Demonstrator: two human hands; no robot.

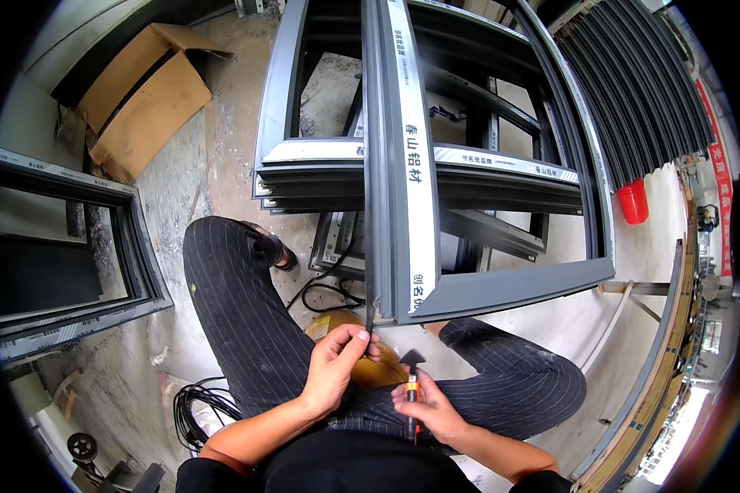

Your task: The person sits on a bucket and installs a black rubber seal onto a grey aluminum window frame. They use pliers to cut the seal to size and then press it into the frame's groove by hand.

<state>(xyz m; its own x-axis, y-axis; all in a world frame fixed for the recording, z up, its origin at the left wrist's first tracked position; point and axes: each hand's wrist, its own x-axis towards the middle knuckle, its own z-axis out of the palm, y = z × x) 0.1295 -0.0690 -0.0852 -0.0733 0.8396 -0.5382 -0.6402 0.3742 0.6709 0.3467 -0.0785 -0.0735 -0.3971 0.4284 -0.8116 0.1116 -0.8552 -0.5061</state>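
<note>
head view shows left hand [337, 370] beside frame [510, 289] edge.

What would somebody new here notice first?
The big stack of dark metal frames with pale printed film dominates the upper middle. Below it, the left hand pinches a thin dark strip at the lower frame end, while the right hand grips a dark-headed tool with orange on its handle. The bright red bucket stands out at right.
</note>
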